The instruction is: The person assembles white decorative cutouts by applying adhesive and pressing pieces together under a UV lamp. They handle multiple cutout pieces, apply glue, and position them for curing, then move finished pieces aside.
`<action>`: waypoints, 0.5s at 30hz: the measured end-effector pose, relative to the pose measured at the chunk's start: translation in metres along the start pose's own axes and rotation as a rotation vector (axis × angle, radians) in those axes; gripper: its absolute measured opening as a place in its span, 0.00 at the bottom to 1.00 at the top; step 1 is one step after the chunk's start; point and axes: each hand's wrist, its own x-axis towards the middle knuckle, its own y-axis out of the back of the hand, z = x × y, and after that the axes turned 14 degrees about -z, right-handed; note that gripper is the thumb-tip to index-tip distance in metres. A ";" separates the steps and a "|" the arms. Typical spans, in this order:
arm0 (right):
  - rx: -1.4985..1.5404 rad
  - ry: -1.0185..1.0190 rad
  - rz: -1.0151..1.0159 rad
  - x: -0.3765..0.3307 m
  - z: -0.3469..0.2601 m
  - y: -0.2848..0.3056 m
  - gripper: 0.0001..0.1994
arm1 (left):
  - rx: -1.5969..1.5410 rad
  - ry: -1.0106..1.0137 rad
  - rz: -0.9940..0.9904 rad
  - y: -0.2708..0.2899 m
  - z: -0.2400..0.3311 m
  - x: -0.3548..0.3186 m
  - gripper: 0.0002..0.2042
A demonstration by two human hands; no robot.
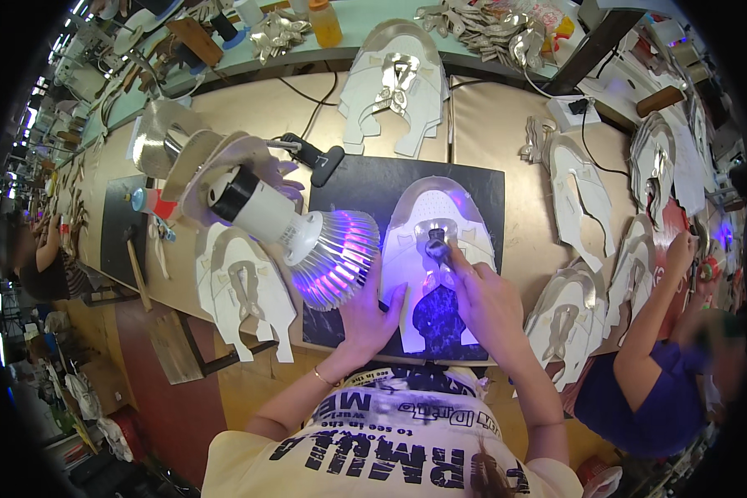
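Observation:
A white shoe upper point(423, 205) with a beige edge lies on a black mat point(324, 195) in front of me, lit violet by the lamp. On its middle sits a shiny silver piece point(436, 236) with a dark centre. My right hand point(483, 303) is closed over this piece, its fingertips pinched at the near end. My left hand point(369, 315) rests at the upper's left edge, thumb apart from the fingers; the lamp hides part of them. A dark, marbled patch point(442, 315) shows within the upper's opening between my hands.
A finned lamp point(332, 257) hangs close above my left hand. More shoe uppers lie at the left point(245, 286), back point(394, 54) and right point(568, 307). A hammer point(137, 270) lies at left. Silver pieces point(278, 35) and an orange bottle point(325, 25) stand behind. A co-worker's arm point(660, 303) reaches in at right.

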 end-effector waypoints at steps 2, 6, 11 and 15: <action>0.075 0.017 0.058 -0.009 0.001 0.001 0.26 | 0.009 -0.015 0.019 0.001 0.001 0.007 0.29; 0.091 0.002 -0.005 -0.019 0.007 -0.001 0.25 | -0.114 0.044 -0.001 0.006 0.001 0.014 0.26; 0.156 -0.121 0.120 -0.021 0.012 -0.006 0.16 | -0.331 0.047 -0.094 0.010 0.002 0.022 0.19; 0.202 -0.216 0.065 -0.016 0.015 -0.006 0.17 | -0.691 -0.017 -0.122 0.004 0.003 0.031 0.16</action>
